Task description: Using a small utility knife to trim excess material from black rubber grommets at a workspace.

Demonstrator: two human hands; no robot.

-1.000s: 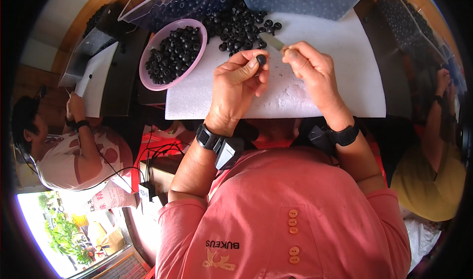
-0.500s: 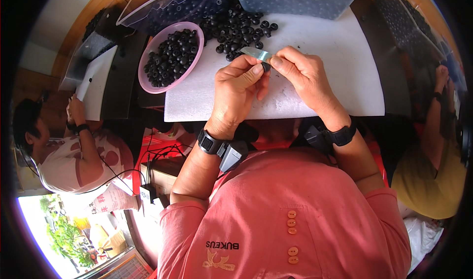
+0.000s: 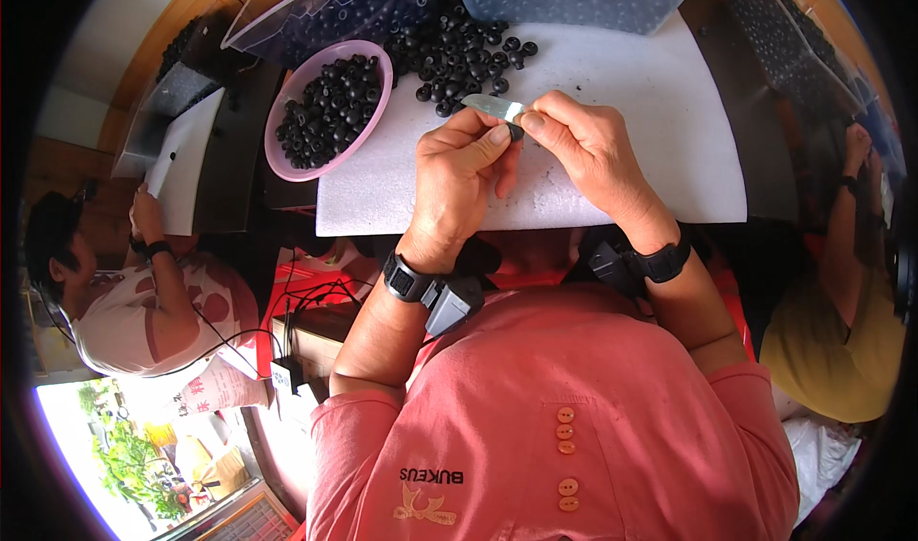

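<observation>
Over the white foam sheet (image 3: 660, 159), my left hand (image 3: 454, 163) pinches a small round black rubber-like piece (image 3: 515, 131) between thumb and fingers. My right hand (image 3: 583, 144) grips a small knife (image 3: 492, 106), its blade pointing left across the top of that piece. The knife's handle is hidden inside my right fingers. Beyond my hands lies a loose pile of similar black pieces (image 3: 469, 58), some showing a hole. To the left stands a pink bowl (image 3: 275, 159) full of them.
Two clear plastic bins, one at the far left (image 3: 253, 30) and one at the far right (image 3: 574, 1), hold more black pieces. A person (image 3: 172, 302) sits at the left, another (image 3: 822, 340) at the right. Cables (image 3: 316, 297) hang below the table's left side.
The knife and both hands have shifted very slightly; the blade now catches bright light near my right fingers. My grips are the same.
</observation>
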